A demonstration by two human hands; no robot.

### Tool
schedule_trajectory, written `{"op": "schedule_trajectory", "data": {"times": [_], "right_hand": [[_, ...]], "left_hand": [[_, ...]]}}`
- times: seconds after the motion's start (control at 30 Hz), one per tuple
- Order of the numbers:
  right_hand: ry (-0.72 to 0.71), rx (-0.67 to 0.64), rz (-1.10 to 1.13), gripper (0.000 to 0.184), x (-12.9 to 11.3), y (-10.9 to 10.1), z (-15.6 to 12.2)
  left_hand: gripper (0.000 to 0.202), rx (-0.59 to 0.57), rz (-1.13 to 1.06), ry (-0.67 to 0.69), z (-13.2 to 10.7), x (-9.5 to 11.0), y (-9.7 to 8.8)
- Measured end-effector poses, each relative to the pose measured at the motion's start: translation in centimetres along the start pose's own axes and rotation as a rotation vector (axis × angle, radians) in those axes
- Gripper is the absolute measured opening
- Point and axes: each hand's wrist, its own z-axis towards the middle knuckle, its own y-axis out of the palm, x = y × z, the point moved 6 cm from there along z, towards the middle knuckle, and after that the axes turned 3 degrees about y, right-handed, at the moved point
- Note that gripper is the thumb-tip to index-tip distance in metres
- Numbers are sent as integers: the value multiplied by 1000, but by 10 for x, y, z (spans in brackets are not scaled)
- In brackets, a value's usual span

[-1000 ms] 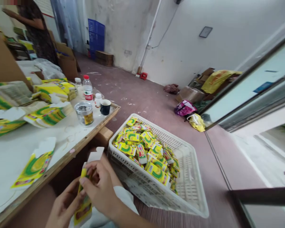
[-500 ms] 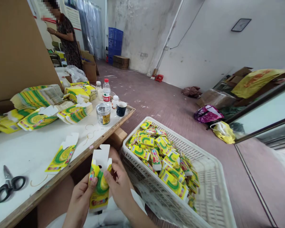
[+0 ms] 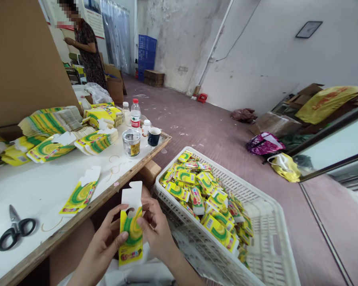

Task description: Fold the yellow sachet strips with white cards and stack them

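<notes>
Over my lap I hold a small yellow and green printed carton (image 3: 131, 234), upright, its white top flap standing up. My left hand (image 3: 107, 238) grips its left edge, thumb on the front face. On the right side my right hand (image 3: 155, 226) pinches the edge near the flap, with its thumb on the front and fingers behind. A flat unfolded carton (image 3: 81, 192) lies on the white table (image 3: 44, 186) close by. To my right a white plastic basket (image 3: 226, 171) holds many folded cartons (image 3: 209, 194).
Black-handled scissors (image 3: 16, 230) lie at the table's left. Stacks of flat cartons (image 3: 52, 123) stand further back, beside a water bottle (image 3: 135, 115), a clear jar (image 3: 131, 143) and a dark mug (image 3: 154, 137). A person (image 3: 88, 47) stands beyond the table. Bags (image 3: 264, 145) rest on the floor.
The carton has turned to show its front more squarely. My left fingers have moved up to its top edge, and my right hand has shifted slightly right.
</notes>
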Motion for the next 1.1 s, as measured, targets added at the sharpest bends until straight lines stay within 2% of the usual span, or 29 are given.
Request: {"op": "schedule_trajectory", "data": {"times": [0.1,0.17,0.3,0.4,0.5,0.6,0.67,0.77,0.93,1.1], "right_hand": [[24,-90,-66,24,-4,-1,0],[36,-134,-148,17,-8,-2,2],[-31,-81,-225,21,-21,-7,10],[-77,-1,-129,9,-28,-12,18],[-64,70,-12,21,-30,-20,24],[-22,78,-69,23,-31,-27,27],[59,-12,-121,26,-28,-26,28],[151,-141,-216,40,-22,-19,26],[125,-89,-458,39,-20,-18,25],[108,-119,-470,43,-13,-15,21]], "left_hand": [[47,-55,-13,-22,-3,-1,0],[46,-70,-28,-21,-3,-3,3],[72,-69,-54,-26,0,-1,11],[84,-77,-42,-8,7,6,14],[71,-68,2,51,14,13,13],[59,-27,80,114,20,15,8],[56,-7,154,140,21,15,6],[52,-11,246,170,20,13,7],[50,-111,242,112,16,10,16],[52,-109,160,62,14,12,24]]}}
